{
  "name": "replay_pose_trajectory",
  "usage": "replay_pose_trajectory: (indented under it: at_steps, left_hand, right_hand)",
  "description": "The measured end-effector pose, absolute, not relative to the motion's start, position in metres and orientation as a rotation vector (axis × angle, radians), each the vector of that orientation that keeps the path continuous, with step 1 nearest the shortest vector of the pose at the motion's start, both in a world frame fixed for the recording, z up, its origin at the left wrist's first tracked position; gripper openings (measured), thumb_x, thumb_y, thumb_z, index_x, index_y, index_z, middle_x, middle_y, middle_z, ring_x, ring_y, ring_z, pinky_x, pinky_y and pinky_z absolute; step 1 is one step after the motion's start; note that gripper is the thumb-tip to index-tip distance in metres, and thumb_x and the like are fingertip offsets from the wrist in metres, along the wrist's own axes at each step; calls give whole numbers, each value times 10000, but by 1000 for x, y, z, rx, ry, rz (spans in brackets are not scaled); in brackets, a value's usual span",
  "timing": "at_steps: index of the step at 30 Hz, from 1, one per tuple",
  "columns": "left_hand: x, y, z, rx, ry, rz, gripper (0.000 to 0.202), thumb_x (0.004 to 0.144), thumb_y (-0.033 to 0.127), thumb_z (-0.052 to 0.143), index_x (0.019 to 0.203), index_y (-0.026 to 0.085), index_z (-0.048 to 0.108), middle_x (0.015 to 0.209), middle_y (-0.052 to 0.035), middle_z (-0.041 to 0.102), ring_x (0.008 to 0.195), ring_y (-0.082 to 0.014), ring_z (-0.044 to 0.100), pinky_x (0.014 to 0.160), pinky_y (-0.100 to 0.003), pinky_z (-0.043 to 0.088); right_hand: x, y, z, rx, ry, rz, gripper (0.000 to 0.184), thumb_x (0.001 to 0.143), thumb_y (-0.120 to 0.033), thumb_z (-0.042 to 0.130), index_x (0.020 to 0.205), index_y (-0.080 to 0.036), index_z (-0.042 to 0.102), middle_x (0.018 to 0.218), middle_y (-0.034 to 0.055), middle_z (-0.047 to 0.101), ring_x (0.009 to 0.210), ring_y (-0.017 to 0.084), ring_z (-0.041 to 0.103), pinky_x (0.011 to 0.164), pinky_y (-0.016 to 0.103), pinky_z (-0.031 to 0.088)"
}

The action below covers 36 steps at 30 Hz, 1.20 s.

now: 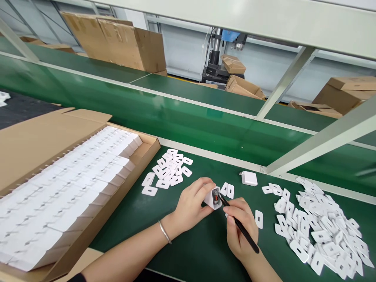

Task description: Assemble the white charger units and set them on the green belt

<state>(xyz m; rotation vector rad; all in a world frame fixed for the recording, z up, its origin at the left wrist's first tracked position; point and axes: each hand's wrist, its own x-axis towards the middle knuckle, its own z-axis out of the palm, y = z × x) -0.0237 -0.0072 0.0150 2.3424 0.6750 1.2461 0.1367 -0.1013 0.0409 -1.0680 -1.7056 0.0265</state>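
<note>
My left hand is closed around a white charger housing. Its open end faces right and shows dark and orange parts inside. Between the fingers of my right hand is a pair of black tweezers, with the tips at the housing's open end. Whether the tips grip anything inside I cannot tell. Just beyond the housing lie two white slotted cover plates, and another cover plate is right of my right hand. A finished-looking white charger with metal prongs rests farther back.
On the left, a cardboard box holds rows of white charger housings. A small heap of slotted plates lies beside it; a larger heap spreads at the right. A green panel and a slanted metal post stand behind.
</note>
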Motion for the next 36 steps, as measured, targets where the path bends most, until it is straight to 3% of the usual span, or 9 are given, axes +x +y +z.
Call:
replay_pose_trajectory:
  at_steps: [7, 17, 26, 30, 36]
  left_hand:
    - [-23, -8, 13, 2300, 695, 1171, 424, 859, 102, 635, 1248, 219, 514, 1156, -102, 661, 992, -247, 701, 777, -353, 622]
    - [-23, -8, 13, 2140, 578, 1165, 526, 882, 110, 657, 1365, 250, 501, 1304, -117, 647, 1211, -272, 658, 993, -424, 582]
    - [-23, -14, 22, 1981, 524, 1003, 648, 795, 79, 632, 1400, 256, 482, 1276, -109, 561, 1181, -271, 624, 981, -420, 592]
    - [-24, -14, 21, 1980, 543, 1001, 703, 776, 79, 620, 1437, 268, 473, 1275, -101, 553, 1160, -265, 634, 975, -415, 597]
    - [-25, -14, 24, 2046, 546, 1012, 776, 755, 46, 553, 1493, 270, 468, 1188, -86, 597, 1012, -231, 679, 847, -354, 612]
  right_hand:
    - [133, -95, 45, -1057, -1856, -173, 297, 960, -24, 515, 1199, -171, 611, 1050, 135, 651, 823, 206, 615, 636, 358, 559]
    - [138, -106, 27, -1028, -1556, 128, 277, 1001, -110, 498, 1213, -215, 642, 961, 73, 649, 803, 205, 615, 700, 395, 547]
    - [135, -102, 27, -944, -1414, 108, 252, 1043, -203, 495, 1219, -232, 673, 802, 43, 656, 679, 203, 618, 583, 378, 533]
    - [136, -103, 27, -943, -1377, 106, 253, 1048, -211, 502, 1247, -239, 656, 834, 56, 686, 686, 205, 626, 577, 391, 562]
    - [134, -103, 28, -1045, -1252, 233, 197, 1064, -227, 481, 1191, -260, 628, 824, 24, 657, 674, 178, 614, 616, 377, 592]
